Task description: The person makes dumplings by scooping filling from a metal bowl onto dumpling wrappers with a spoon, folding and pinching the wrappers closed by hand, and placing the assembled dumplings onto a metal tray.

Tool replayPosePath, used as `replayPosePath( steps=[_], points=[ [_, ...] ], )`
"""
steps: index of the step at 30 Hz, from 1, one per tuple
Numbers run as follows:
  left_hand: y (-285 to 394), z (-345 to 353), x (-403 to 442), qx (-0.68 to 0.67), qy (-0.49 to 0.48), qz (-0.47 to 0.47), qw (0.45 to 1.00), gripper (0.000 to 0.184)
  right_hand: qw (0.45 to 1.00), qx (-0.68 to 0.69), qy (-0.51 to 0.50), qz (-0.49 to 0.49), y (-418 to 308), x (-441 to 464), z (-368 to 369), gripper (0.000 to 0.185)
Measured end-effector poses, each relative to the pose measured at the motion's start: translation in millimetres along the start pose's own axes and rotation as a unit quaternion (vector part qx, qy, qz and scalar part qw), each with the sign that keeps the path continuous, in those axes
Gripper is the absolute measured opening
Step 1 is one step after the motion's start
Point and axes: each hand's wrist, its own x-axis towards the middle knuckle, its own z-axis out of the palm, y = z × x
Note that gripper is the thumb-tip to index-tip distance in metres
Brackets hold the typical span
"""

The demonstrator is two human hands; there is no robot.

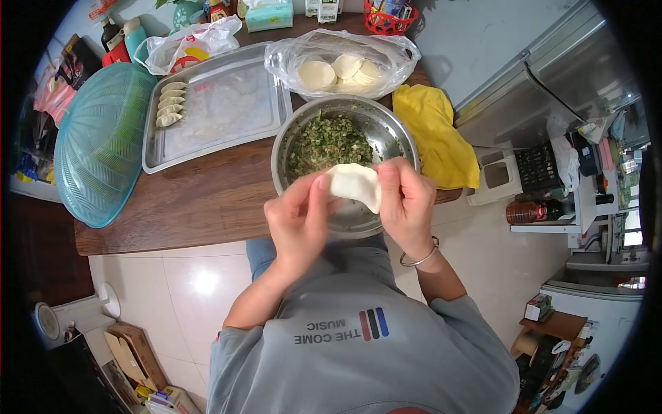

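Dumpling, in the head view, sits up in the air over the bowl at its 6 o'clock side, folded into a half-moon. The left hand pinches its 9 o'clock end and the right hand its 3 o'clock end, thumbs and fingers drawn narrow on the dough. Sealing looks to be the step in hand: the wrapper is doubled over, and its edge curves along the top and down the right (how tight the seam is under the fingertips, I cannot tell).

Filling lies in the bowl toward 11 o'clock. Wrappers wait in the clear bag at the bowl's 12, and a yellow cloth drapes the table edge toward 2 to 3.

The tray is at the bowl's 10, with a row of five shaped dumplings near its own 9. By my judgement, the next move calls for firm, even pressing at both ends, then for a light carry toward 10 o'clock and a gentle release beside that row, without squeezing the plump middle.
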Motion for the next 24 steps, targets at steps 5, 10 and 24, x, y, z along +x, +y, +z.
replayPosePath(
  steps=[5, 10, 24],
  points=[
    [1, -1, 1, 0.010, -0.015, 0.030, 0.999, 0.034, 0.999, -0.021, -0.034, -0.005, -5, 2, -2, 0.018],
    [11, -6, 12, -0.212, -0.053, -0.112, 0.969, 0.034, 0.998, -0.025, -0.034, -0.048, 0, 6, -3, 0.018],
    [7, -12, 19, 0.119, -0.052, 0.102, 0.986, 0.018, 0.986, 0.036, -0.137, -0.087, 4, 21, -8, 0.009]
  ],
)
